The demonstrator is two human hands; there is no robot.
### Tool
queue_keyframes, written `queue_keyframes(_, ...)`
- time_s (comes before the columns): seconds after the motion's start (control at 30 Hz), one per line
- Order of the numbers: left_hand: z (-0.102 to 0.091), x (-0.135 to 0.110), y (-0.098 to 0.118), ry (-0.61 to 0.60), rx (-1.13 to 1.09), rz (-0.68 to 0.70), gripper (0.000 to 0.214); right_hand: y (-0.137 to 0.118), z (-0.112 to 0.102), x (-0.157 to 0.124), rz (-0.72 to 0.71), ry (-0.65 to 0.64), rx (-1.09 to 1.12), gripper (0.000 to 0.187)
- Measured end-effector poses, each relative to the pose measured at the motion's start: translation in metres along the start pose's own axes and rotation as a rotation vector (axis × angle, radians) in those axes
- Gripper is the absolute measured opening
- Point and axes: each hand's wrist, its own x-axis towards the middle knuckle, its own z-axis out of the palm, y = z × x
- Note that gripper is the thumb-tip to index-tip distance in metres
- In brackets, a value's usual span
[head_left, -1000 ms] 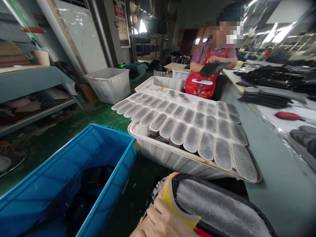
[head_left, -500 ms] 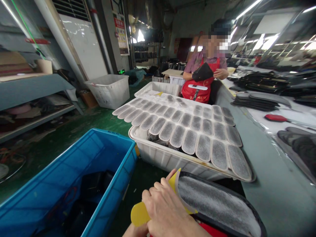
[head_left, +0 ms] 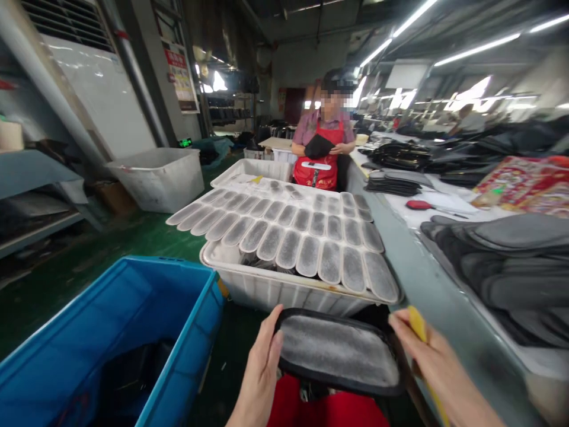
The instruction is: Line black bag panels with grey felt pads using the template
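Observation:
A black-rimmed insole (head_left: 338,351) with a grey fuzzy face lies across my lap at the bottom centre. My left hand (head_left: 260,373) holds its left end, fingers curled along the rim. My right hand (head_left: 438,370) is at its right end, closed on a yellow backing strip (head_left: 420,332) that runs down past my wrist. Just beyond the insole stands a white crate (head_left: 284,290) topped with rows of grey oval insole pieces (head_left: 293,237).
A blue bin (head_left: 111,332) stands at lower left with dark items inside. A grey table (head_left: 427,284) on the right carries stacks of dark insoles (head_left: 511,261) and a red-handled tool (head_left: 422,206). A person in a red apron (head_left: 322,154) sits beyond, holding a black piece.
The yellow strip has come off the insole's left end and is now in my right hand at the right. My left hand took the insole's left end. The view tilted up and right.

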Motion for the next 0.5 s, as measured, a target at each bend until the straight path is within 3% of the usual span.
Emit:
queue_keyframes(0.07, 0.003, 0.002, -0.012, 0.057, 0.185, 0.102, 0.05, 0.015, 0.013, -0.014, 0.013, 0.013, 0.031, 0.038)
queue_keyframes(0.17, -0.001, 0.009, -0.028, 0.156, 0.568, 0.251, 0.046, 0.013, 0.022, -0.021, -0.006, 0.014, 0.052, 0.038)
queue_keyframes(0.33, -0.016, 0.027, -0.031, 0.048, 1.148, 0.705, 0.066, 0.004, 0.01, -0.015, -0.036, -0.125, 0.037, 0.035)
queue_keyframes(0.43, -0.014, 0.031, -0.03, 0.065, 1.289, 0.876, 0.075, 0.005, 0.007, -0.016, -0.087, -0.192, -0.027, 0.033)
queue_keyframes(0.5, -0.007, 0.03, -0.028, 0.081, 1.248, 0.9, 0.075, 0.004, 0.006, -0.019, -0.122, -0.201, -0.101, 0.03)
